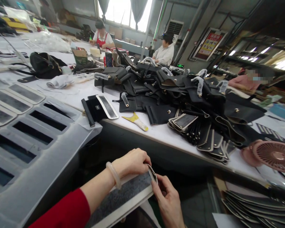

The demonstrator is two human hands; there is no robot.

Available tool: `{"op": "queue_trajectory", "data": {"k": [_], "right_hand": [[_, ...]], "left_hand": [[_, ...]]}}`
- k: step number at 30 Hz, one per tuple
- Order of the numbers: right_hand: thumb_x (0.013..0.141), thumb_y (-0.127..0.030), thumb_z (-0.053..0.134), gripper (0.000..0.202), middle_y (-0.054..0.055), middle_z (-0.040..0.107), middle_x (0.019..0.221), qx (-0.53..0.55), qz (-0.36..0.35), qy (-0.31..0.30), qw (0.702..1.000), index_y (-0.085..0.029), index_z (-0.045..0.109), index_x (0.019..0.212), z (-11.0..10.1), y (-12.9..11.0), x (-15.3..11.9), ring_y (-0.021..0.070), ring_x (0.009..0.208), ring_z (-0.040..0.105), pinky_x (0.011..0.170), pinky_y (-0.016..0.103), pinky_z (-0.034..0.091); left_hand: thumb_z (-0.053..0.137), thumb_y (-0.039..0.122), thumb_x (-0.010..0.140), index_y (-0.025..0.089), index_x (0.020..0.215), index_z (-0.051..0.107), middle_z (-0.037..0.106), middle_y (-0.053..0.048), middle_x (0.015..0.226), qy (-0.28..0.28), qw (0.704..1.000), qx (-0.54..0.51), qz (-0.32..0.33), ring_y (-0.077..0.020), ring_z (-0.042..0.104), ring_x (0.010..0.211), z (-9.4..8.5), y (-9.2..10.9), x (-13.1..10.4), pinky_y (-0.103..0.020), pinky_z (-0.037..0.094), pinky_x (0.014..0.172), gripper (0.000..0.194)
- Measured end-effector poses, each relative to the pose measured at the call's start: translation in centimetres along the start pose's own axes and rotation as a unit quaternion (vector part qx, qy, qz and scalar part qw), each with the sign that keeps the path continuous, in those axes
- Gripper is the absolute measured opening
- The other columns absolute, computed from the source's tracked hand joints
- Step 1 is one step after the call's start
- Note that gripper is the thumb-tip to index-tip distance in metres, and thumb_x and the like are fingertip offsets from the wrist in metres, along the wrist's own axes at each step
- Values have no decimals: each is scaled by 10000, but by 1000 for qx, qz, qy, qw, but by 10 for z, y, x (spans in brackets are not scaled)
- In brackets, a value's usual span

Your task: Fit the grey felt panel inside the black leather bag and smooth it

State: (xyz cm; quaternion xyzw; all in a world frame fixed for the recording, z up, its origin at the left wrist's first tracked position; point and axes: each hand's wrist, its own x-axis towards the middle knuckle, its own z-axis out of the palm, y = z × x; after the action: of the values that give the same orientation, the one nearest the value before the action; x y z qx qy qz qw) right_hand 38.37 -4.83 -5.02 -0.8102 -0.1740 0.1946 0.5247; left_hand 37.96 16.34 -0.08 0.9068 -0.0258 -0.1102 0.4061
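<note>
A dark, pale-edged panel (123,196) lies at six o'clock, probably light and bendable, best held by its rounded rim. The right hand (168,199) pinches its far corner; the left hand (135,161) curls over that end, grip hidden. Leathery black bags (159,114) spread from twelve to three.

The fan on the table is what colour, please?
The fan is dusty pink, clearest in the head view.

Bag workshop — piled black bags (175,91) | stacked panels (256,205) | co-workers (165,53) beyond
</note>
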Motion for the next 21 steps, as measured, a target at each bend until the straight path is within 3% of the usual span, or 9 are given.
{"op": "queue_trajectory", "data": {"k": [5,12,21], "right_hand": [[864,-548,614,399,45,578,797,3,22,2,1000,-182,690,1003,4,2,-1,200,710,532,585,265,461],[884,-496,617,343,28,592,803,2,-5,34,999,-189,707,1010,8,-4,-5,180,724,537,655,255,433],[984,-435,489,343,22,555,761,-49,-76,31,995,-218,732,1090,7,-11,-2,159,703,574,655,245,451]], "left_hand": [[525,232,701,233,867,776,758,-34,905,-10,997,-65,-32,-202,685,860,8,-7,3,-269,498,752,301],[533,257,692,216,819,709,731,-29,885,-13,990,-112,-88,-212,671,826,14,-5,0,-275,477,654,221],[517,224,714,212,852,697,714,-19,923,-21,988,-133,-78,-196,654,883,12,-5,-3,-276,484,761,228]]}}
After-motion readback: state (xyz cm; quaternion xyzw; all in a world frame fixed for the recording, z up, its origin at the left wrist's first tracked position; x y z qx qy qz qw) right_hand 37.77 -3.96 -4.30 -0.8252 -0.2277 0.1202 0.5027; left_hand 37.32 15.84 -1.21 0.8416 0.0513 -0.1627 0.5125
